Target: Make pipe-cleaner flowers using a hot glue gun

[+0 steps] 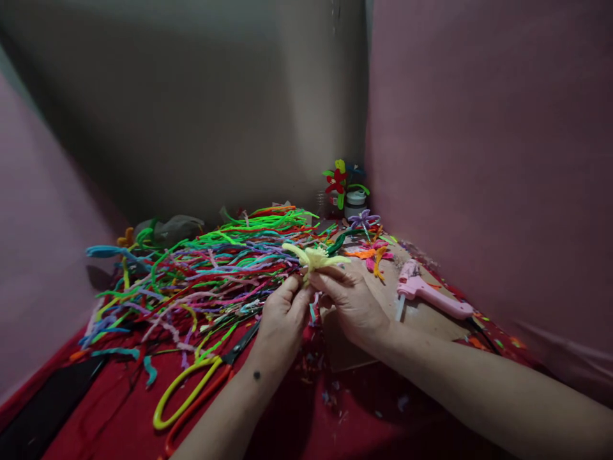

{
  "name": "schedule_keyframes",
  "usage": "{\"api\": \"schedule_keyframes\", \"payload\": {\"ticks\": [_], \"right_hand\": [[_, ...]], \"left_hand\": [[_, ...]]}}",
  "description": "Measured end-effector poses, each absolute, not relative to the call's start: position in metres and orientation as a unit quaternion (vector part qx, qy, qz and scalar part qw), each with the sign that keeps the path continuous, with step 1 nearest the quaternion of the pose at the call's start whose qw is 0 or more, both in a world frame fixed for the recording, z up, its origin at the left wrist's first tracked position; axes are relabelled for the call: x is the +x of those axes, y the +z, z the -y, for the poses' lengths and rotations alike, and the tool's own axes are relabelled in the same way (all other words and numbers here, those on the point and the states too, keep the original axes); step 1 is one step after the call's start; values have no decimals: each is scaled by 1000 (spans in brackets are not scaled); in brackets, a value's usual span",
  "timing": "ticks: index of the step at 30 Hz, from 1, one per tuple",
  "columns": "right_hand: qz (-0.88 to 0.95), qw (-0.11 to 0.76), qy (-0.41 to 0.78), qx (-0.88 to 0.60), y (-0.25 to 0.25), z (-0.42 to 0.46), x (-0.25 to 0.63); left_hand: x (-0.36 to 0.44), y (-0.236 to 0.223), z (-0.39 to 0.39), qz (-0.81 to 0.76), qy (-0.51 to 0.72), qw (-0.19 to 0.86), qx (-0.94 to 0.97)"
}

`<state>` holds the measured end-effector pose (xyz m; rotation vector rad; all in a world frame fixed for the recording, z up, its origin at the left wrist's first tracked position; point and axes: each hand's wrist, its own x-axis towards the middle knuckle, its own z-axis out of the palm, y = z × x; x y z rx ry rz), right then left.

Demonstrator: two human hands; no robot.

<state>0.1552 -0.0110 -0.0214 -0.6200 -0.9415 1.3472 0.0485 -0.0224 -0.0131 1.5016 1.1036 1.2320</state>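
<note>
A pale yellow pipe-cleaner flower [316, 257] with spread petals is held up in the middle of the view. My left hand [287, 313] pinches its base from the left, fingers closed. From the right, my right hand [352, 303] grips the same base between thumb and fingers, its fingertips close to those of the left. The underside of the flower is hidden behind my fingers. Scissors [211, 377] with one yellow and one orange handle lie beside my left forearm. To the right of my right hand rests a pink glue gun [428, 294] with a glue stick.
Many coloured pipe cleaners [191, 281] spread over the red cloth [325, 421] at left. A cardboard sheet [443, 329] lies under the glue gun. Behind are a purple flower [364, 219], orange and pink pieces [376, 259] and a white-lidded jar [355, 203] near red and yellow flowers.
</note>
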Motion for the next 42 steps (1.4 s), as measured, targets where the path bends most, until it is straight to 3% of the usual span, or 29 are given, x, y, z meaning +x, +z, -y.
{"api": "schedule_keyframes", "payload": {"ticks": [4,11,14,26,32,37,42], "right_hand": [[386,638,615,-255,-21,11,155],[355,656,618,-248,-22,9,156],[355,657,616,-251,-23,9,155],[354,642,641,-228,-25,11,152],[368,650,626,-223,-23,11,154],[379,661,606,-230,-24,10,154],[380,666,601,-227,-22,11,154]], "left_hand": [[49,-16,23,-459,505,396,614],[48,-20,25,-497,462,115,726],[49,-21,24,-497,436,63,747],[54,-13,24,-465,532,395,587],[49,-11,21,-434,525,482,551],[48,-16,19,-420,550,490,529],[49,-16,22,-460,527,370,611]]}}
